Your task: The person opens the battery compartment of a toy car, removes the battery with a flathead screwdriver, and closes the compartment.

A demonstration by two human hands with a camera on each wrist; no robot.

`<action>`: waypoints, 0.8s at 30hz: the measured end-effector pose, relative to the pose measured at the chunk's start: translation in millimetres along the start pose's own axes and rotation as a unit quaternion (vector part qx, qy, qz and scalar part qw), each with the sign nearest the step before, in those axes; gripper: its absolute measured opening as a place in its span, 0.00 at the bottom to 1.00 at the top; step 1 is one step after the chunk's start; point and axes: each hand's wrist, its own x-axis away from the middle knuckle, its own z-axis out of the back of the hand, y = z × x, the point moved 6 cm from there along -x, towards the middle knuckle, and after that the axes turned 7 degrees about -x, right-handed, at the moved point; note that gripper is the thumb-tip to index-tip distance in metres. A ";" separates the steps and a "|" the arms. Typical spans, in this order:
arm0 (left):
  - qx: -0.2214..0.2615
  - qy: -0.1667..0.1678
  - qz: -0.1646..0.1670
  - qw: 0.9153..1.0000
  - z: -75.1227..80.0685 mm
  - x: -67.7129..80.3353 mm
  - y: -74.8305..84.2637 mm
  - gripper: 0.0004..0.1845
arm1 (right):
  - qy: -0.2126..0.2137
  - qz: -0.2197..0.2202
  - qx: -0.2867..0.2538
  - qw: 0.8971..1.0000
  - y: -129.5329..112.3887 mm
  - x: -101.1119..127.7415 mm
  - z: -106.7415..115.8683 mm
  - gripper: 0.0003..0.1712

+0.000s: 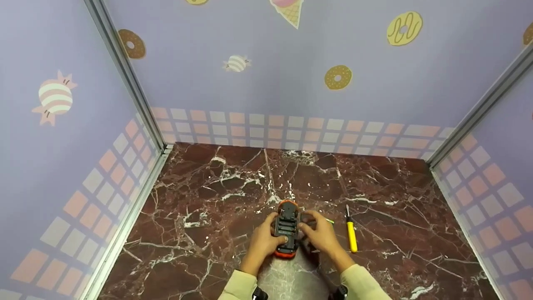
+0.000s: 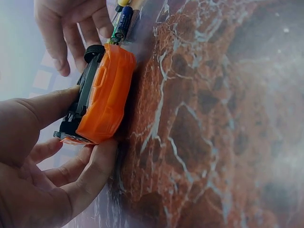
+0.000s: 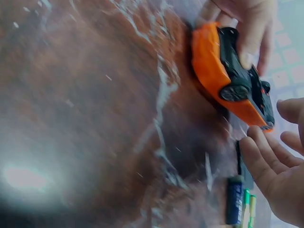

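Observation:
An orange toy car (image 1: 286, 253) lies wheels-up on the marbled surface, its black underside (image 1: 288, 216) facing the camera with an uncovered slotted compartment. My left hand (image 1: 262, 241) grips it from the left, thumb pressed on the underside and fingers along the orange body. On the other side, my right hand (image 1: 322, 234) hovers right by the car with loosely bent fingers and nothing held. Below that hand in the right wrist view lie a dark blue battery (image 3: 234, 200), green batteries (image 3: 246, 209) and a flat black piece (image 3: 243, 166). The right hand mostly hides these in the head view.
To the right of the right hand lies a screwdriver (image 1: 352, 236) with a yellow handle, its tip pointing away. Purple panels with candy prints (image 1: 236, 63) enclose the back and both sides. A metal rail (image 1: 120, 231) runs along the left edge.

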 end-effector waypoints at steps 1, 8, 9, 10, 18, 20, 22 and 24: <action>0.001 0.000 0.000 1.000 0.4 0.1 0.0 0.45 | 0.009 0.003 0.011 1.000 -1.3 -2.4 3.5 0.25; 0.011 -0.005 0.005 1.000 1.0 0.1 -0.4 0.45 | 0.045 0.040 0.090 0.994 -4.1 -15.0 19.4 0.24; 0.012 -0.006 0.006 1.000 0.9 0.1 -0.3 0.45 | 0.047 0.042 0.095 0.993 -3.8 -16.3 20.3 0.25; 0.014 -0.006 0.007 1.000 1.0 0.1 -0.3 0.45 | 0.047 0.044 0.100 0.993 -3.5 -17.4 20.9 0.25; 0.015 -0.003 0.007 1.000 0.8 0.2 1.0 0.45 | 0.045 0.041 0.166 0.984 1.6 -25.9 22.3 0.26; 0.017 -0.005 0.009 1.000 0.5 0.6 1.1 0.45 | 0.042 0.047 0.185 0.981 2.1 -27.5 21.4 0.27; 0.019 -0.007 0.012 1.000 0.2 1.5 1.1 0.45 | 0.039 0.054 0.198 0.978 2.1 -29.2 20.3 0.27; 0.019 -0.007 0.013 1.000 0.1 2.1 1.2 0.45 | 0.037 0.060 0.209 0.975 1.5 -31.0 19.2 0.27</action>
